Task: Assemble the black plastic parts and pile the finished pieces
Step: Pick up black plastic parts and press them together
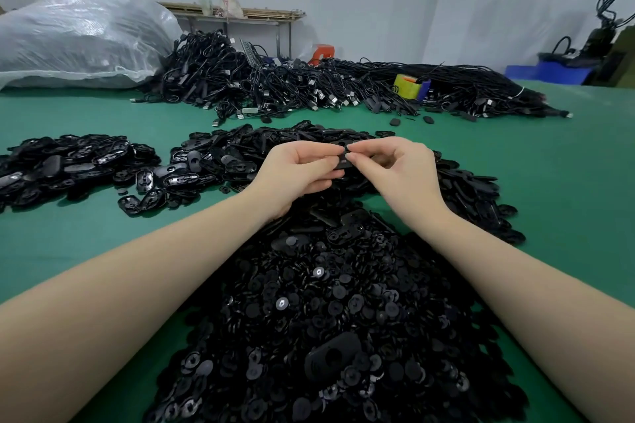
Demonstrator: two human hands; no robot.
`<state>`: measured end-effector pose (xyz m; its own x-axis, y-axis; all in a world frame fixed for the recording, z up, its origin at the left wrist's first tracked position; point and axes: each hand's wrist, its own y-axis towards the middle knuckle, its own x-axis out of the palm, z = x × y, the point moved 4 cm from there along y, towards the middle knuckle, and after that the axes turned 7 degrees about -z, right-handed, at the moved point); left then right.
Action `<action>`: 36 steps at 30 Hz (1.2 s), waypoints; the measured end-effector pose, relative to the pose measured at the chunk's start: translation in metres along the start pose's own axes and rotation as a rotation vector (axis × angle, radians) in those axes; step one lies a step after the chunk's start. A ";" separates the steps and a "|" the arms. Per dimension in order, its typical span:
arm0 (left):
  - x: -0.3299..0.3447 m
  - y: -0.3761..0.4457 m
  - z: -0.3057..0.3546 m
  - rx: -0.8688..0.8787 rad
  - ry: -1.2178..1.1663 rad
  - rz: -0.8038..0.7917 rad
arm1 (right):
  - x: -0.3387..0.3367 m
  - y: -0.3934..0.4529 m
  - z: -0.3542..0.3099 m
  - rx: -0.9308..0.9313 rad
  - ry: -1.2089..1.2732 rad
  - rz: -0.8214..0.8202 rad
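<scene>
Sitting between the two hands, above the heaps on the green table (86,244), a small black plastic part (344,160) is held up in mid-air. The left hand (299,172) grips it from the left side, fingers curled under and round its body with the thumb laid along the top. The right hand (398,165) meets it from the right: thumb and forefinger are pinched close together on the part's near end, fingertips (351,157) touching its upper face, while the other fingers curl loosely beneath. Whether a second, smaller piece sits under those fingertips cannot be told.

Directly below the forearms lies a large heap of small round black discs (326,319), with a few oval shells on it. Behind the hands spreads a pile of oval black shells (220,154), and a separate pile of similar pieces (68,165) lies well to the left. Farther back, a tangle of black cables (309,86) runs across the table.
</scene>
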<state>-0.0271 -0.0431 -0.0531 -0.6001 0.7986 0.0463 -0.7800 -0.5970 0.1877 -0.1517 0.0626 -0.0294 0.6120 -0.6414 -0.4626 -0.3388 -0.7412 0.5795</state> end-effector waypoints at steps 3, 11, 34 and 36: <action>0.002 -0.001 0.001 0.019 0.009 -0.021 | 0.002 0.001 -0.003 -0.005 0.002 -0.035; 0.000 0.000 -0.002 0.021 0.012 -0.012 | 0.006 0.003 0.000 -0.004 0.022 -0.073; -0.003 0.000 -0.002 0.002 -0.033 -0.008 | 0.003 -0.005 -0.005 -0.260 -0.328 -0.067; -0.003 0.000 -0.002 -0.003 -0.033 -0.016 | 0.003 -0.005 -0.006 -0.246 -0.314 -0.056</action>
<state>-0.0255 -0.0454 -0.0548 -0.5812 0.8102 0.0760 -0.7900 -0.5842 0.1862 -0.1440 0.0656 -0.0296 0.3636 -0.6589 -0.6586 -0.1062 -0.7317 0.6734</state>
